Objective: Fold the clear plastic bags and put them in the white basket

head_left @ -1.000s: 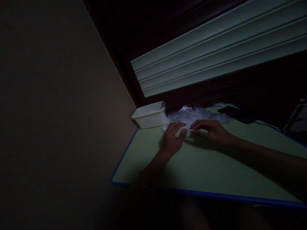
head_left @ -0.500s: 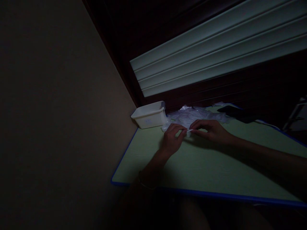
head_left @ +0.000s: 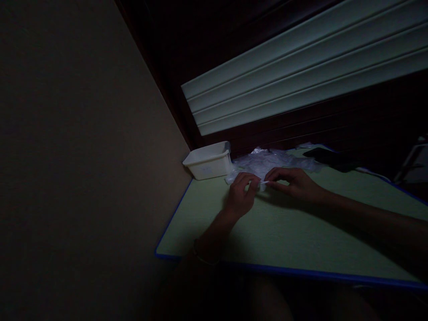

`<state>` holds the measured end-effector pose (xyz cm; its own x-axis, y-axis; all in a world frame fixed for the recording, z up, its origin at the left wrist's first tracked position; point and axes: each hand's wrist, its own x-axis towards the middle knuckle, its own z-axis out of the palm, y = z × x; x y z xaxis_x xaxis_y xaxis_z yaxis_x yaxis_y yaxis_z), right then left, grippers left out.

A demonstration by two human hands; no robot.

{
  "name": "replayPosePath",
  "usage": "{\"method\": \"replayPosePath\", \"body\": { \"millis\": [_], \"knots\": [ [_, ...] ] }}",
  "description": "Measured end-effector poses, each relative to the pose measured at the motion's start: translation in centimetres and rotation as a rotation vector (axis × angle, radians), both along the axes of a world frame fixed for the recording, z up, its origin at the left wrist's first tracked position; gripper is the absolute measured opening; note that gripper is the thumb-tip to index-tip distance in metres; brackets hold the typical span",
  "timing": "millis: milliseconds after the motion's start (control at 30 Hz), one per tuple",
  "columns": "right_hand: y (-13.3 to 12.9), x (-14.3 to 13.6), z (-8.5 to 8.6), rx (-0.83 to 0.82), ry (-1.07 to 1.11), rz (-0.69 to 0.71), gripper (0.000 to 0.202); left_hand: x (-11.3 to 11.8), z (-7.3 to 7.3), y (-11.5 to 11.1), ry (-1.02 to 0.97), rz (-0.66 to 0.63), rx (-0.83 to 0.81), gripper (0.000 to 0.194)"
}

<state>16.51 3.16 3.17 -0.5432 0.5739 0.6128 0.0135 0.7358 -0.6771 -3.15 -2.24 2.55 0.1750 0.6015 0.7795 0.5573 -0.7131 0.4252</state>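
Observation:
Both hands are close together above the pale green table. My left hand pinches one end of a small white item between thumb and fingers. The other end sits in the pinch of my right hand. The item is thin and pale, and too small and dim to name. Just behind the hands lies a heap of clear plastic bags.
A white plastic bin stands at the table's back left corner, by the wall. Toward the back right lies a dark flat object, with a pale cable beside it. A blue edging runs round the table.

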Motion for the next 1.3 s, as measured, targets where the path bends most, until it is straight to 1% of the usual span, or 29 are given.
{"method": "replayPosePath", "body": {
  "millis": [33,133,167,300,467,600,767,867,1000,1133,1300],
  "knots": [
    [0.0,0.0,0.0,0.006,0.000,-0.007,0.020,0.0,0.0,-0.1,0.008,-0.008,0.001,0.019],
    [-0.2,0.0,0.1,0.028,-0.002,-0.019,0.019,0.0,0.0,0.0,0.059,-0.033,0.016,0.032],
    [-0.2,0.0,0.1,0.035,-0.005,-0.021,0.020,0.0,-0.1,0.1,0.071,-0.041,0.021,0.030],
    [-0.4,-0.1,0.2,0.071,-0.012,-0.027,0.021,0.0,-0.4,0.4,0.052,-0.048,0.039,0.016],
    [-0.5,-0.1,0.2,0.055,-0.024,-0.037,0.022,0.2,-0.6,0.6,-0.015,-0.042,0.015,0.013],
    [-0.4,-0.2,-0.1,-0.048,-0.083,-0.016,0.026,0.5,-0.5,0.4,-0.110,-0.049,-0.058,0.013],
    [-0.5,-0.5,-0.6,-0.193,-0.112,0.072,0.033,0.8,-0.3,0.3,-0.273,-0.050,-0.242,0.015],
    [-0.4,-0.6,-0.7,-0.267,-0.094,0.057,0.035,0.9,-0.3,0.5,-0.369,-0.045,-0.333,0.016],
    [-0.3,-0.7,-0.7,-0.360,-0.060,0.059,0.032,1.0,-0.4,0.9,-0.543,-0.049,-0.413,0.020],
    [-0.1,-0.6,-0.7,-0.381,-0.013,0.039,0.028,1.1,-0.3,1.0,-0.635,-0.083,-0.442,0.022],
    [-0.5,-0.6,-0.4,-0.336,-0.030,-0.037,0.032,1.2,-0.2,0.9,-0.590,-0.092,-0.475,0.023]
  ]
}}
